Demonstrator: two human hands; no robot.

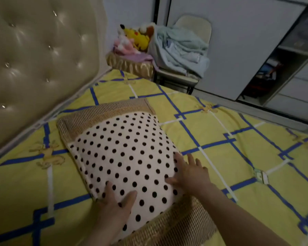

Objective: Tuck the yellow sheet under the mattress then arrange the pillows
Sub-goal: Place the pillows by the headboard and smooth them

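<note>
A pillow (126,153) with a cream, black-dotted cover and woven tan ends lies flat on the yellow sheet (220,157), which has blue and white lines and covers the bed. The pillow sits near the padded headboard (39,59), angled to it. My left hand (114,205) rests flat on the pillow's near left corner, fingers spread. Spread the same way, my right hand (190,173) presses on the pillow's right edge. Neither hand grips anything.
Beyond the bed's far corner stands a small gold-draped table (132,66) with plush toys (135,38). Beside it a chair (194,27) holds a heap of pale blue bedding (180,48). A wardrobe with open shelves (274,68) fills the right.
</note>
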